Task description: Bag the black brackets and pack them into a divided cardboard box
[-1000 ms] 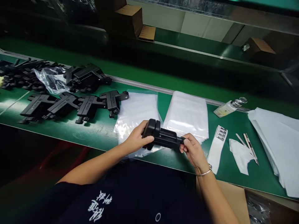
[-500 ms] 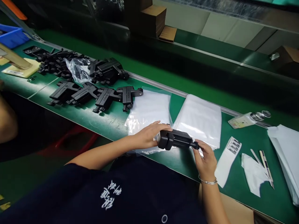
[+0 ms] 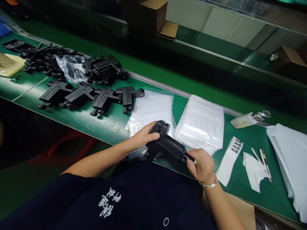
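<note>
my left hand [image 3: 142, 138] gripping the thick end of a black device [image 3: 171, 147], my right hand [image 3: 202, 163] pinching its narrow end, the device slantwise above the bench's [image 3: 103, 127] near edge, a stack of plastic sheets [image 3: 202, 119] just beyond, similar black devices [image 3: 104, 99] off left, a bottle [image 3: 244, 121] off right

We record the left hand [image 3: 143, 138] around the broad end of a black device [image 3: 171, 147], the right hand [image 3: 203, 163] pinching its narrow end. Behind them we see a bag stack [image 3: 200, 119]; leftward, four similar devices [image 3: 103, 99] in a row.
</note>
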A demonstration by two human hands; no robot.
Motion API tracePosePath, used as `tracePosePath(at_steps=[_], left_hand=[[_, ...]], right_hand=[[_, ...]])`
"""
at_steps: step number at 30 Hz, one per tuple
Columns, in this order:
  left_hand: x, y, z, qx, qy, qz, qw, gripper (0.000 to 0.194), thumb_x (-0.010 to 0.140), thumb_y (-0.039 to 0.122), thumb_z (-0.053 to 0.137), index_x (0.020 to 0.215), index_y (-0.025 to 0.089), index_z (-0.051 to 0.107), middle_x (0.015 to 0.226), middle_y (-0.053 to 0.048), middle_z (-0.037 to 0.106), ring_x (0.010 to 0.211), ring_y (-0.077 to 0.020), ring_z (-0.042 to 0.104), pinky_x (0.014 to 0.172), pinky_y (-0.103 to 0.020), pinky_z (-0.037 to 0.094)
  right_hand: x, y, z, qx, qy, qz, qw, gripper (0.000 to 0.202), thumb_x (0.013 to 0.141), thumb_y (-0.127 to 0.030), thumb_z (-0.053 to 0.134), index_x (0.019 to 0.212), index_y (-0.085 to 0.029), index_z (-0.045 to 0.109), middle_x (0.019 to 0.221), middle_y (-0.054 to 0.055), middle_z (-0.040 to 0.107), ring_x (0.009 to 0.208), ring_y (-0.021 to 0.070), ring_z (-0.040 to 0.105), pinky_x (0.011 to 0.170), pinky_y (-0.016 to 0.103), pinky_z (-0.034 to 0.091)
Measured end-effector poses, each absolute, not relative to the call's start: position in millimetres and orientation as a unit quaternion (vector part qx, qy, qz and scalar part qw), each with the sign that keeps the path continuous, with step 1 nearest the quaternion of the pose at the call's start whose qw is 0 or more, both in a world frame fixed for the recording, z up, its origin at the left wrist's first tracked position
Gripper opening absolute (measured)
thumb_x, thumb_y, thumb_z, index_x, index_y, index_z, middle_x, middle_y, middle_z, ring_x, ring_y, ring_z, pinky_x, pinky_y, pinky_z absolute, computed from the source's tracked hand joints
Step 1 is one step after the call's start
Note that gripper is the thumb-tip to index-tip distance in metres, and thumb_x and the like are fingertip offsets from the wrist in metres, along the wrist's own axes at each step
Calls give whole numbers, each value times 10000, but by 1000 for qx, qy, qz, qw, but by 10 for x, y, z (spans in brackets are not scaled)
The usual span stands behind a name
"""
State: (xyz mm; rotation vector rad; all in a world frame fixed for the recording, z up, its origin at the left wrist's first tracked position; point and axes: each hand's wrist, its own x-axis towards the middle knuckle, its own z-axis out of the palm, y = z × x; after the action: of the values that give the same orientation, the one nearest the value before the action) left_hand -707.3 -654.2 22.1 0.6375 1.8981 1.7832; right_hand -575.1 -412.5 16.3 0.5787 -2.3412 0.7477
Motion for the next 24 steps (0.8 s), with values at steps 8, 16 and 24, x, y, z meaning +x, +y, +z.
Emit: tracePosePath(at_steps=[8, 16, 24], left_hand=[[-7067, -6809, 267, 581, 699, 417, -13, 388, 807, 359, 695, 1171, 279, 586, 1151, -82, 688, 1073, -232, 654, 967, -407, 500], [-7067, -6741, 196, 403, 766, 501, 17, 545, 720, 441, 742, 1183, 218, 559, 1098, -98, 672, 999, -253, 653, 865, -380, 528], [-7019, -6673, 219, 300, 771, 551, 111, 693, 604, 543, 781, 1167, 209, 552, 1113, -83, 627, 1001, -274, 603, 881, -382, 484]], right_hand=[[-6077, -4257, 117, -168, -564, 793, -157, 393, 838, -456, 556, 1115, -181, 603, 486, -103, 263, 420, 78, 236, 393, 190, 286], [-6039, -4298, -1, -125, -651, 748, -17, 510, 869, -613, 482, 1155, -214, 619, 562, -40, 498, 487, 115, 423, 545, 267, 454], [-5944, -4233, 50, -28, -823, 561, 89, 300, 951, -435, 450, 1114, -234, 602, 852, 26, 620, 788, 175, 580, 741, 311, 475]])
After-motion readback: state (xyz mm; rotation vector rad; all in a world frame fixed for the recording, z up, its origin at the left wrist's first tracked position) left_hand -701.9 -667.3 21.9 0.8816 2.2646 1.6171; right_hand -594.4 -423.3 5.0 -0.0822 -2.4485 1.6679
